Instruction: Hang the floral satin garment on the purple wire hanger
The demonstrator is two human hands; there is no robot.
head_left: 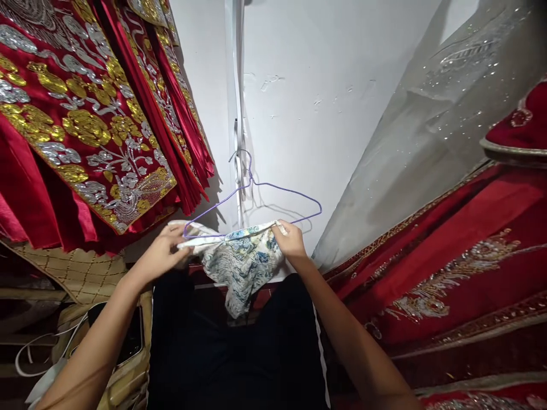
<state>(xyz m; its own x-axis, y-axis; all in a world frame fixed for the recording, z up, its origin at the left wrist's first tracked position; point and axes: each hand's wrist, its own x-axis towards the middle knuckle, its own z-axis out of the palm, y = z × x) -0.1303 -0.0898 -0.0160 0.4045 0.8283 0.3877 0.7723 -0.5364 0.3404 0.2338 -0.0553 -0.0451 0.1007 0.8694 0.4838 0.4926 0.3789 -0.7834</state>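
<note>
A purple wire hanger (pixel 287 189) is at the middle of the view, its hook up against a pale vertical strip on the wall. Over its lower bar lies a white garment with a blue and yellow floral print (pixel 252 256), bunched and drooping to a point between my knees. My left hand (pixel 164 250) grips the garment's white edge at the hanger's left end, fingers partly hidden by cloth. My right hand (pixel 290 242) pinches the garment's upper edge, just below the hanger's right side.
Red garments with gold and silver sequins (pixel 94 131) hang at the left. Sheer white sparkly fabric (pixel 410 142) and red beaded cloth (pixel 444 262) slope down the right. Behind the hanger is a white wall (pixel 325 68). A dark phone-like object (pixel 135 336) and white cable (pixel 32 344) lie lower left.
</note>
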